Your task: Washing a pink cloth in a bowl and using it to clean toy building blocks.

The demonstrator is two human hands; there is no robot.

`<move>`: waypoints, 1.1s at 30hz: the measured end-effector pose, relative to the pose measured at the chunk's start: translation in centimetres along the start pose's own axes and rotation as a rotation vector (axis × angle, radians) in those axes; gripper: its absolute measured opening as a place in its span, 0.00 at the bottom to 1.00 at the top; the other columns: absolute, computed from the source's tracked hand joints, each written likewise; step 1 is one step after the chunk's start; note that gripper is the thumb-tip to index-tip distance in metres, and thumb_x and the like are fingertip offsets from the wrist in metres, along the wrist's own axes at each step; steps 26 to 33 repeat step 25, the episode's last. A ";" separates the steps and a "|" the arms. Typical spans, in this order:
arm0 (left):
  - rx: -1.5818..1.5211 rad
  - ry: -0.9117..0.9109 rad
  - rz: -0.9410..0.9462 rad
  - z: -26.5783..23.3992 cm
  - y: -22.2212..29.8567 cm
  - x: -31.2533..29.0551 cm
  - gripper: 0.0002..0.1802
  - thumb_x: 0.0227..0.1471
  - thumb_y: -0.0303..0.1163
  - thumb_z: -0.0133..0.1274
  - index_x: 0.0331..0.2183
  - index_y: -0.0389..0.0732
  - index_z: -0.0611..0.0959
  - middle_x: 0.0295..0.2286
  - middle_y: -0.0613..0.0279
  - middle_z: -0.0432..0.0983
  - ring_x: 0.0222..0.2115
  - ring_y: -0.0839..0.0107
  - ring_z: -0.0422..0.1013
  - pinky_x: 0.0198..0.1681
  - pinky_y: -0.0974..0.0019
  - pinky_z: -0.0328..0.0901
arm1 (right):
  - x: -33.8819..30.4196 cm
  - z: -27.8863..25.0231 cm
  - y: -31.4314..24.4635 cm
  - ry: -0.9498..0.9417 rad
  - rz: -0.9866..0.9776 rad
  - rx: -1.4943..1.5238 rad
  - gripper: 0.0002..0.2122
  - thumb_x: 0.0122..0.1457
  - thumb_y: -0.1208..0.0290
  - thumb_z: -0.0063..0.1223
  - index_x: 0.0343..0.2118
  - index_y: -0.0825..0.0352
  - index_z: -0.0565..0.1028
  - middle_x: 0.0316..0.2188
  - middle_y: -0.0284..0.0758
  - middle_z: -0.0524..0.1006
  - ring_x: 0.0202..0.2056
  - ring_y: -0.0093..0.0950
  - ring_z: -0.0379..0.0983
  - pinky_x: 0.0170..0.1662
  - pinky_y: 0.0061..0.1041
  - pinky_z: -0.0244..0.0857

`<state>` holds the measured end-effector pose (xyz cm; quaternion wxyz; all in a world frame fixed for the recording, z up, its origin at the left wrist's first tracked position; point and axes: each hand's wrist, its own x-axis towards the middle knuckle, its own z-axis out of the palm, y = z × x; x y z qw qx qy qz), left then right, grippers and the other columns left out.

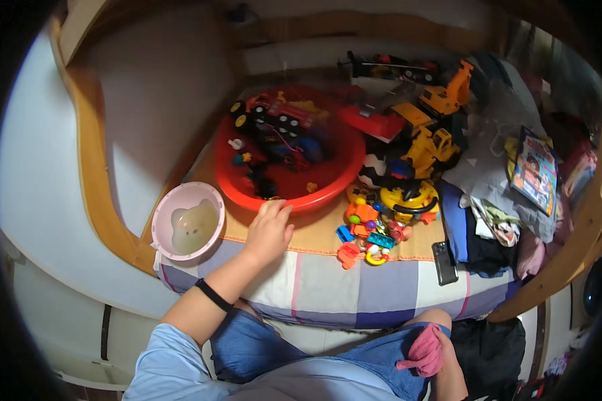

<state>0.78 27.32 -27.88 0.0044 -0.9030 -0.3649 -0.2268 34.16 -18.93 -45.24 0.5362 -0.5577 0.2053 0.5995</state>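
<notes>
Bowl (pixel 187 227) left of toy-filled basin (pixel 328 194)

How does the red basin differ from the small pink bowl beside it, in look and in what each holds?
The red basin is far larger than the pink bowl and bright red rather than pale pink. The red basin is heaped with toy vehicles, while the pink bowl shows only a pale bear-shaped form inside. The left hand rests at the red basin's near rim; the pink bowl sits untouched to its left. Both are round, open-topped and set on the bed's edge.
</notes>
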 end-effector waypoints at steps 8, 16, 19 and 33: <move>0.027 -0.086 -0.195 5.0 -4.4 2.4 0.27 0.52 0.23 0.51 0.56 0.42 0.78 0.51 0.59 0.78 0.58 0.58 0.66 0.54 0.46 0.57 | 4.1 -1.7 -0.4 -0.573 0.143 0.116 0.29 0.61 0.47 0.56 0.55 0.67 0.73 0.47 0.49 0.77 0.48 0.48 0.73 0.52 0.45 0.67; -0.078 -0.167 -0.288 4.6 -5.5 2.3 0.22 0.49 0.23 0.55 0.48 0.48 0.81 0.46 0.63 0.78 0.52 0.57 0.68 0.52 0.48 0.57 | 0.6 1.2 0.4 -0.009 -0.087 -0.045 0.29 0.58 0.50 0.62 0.56 0.67 0.73 0.49 0.46 0.78 0.50 0.44 0.73 0.55 0.43 0.68; -0.087 -0.173 -0.312 4.0 -5.2 1.3 0.23 0.48 0.20 0.53 0.47 0.48 0.82 0.46 0.63 0.79 0.52 0.58 0.68 0.52 0.48 0.57 | -1.3 2.9 0.4 -0.070 -0.085 -0.008 0.29 0.59 0.50 0.62 0.56 0.66 0.73 0.50 0.44 0.78 0.50 0.43 0.73 0.55 0.43 0.68; -0.094 -0.173 -0.316 2.9 -4.8 -1.2 0.25 0.47 0.19 0.52 0.48 0.46 0.82 0.47 0.60 0.79 0.52 0.57 0.67 0.51 0.49 0.56 | -2.6 3.9 0.0 -0.072 -0.151 -0.039 0.28 0.59 0.50 0.62 0.57 0.64 0.74 0.50 0.42 0.78 0.51 0.41 0.74 0.56 0.44 0.69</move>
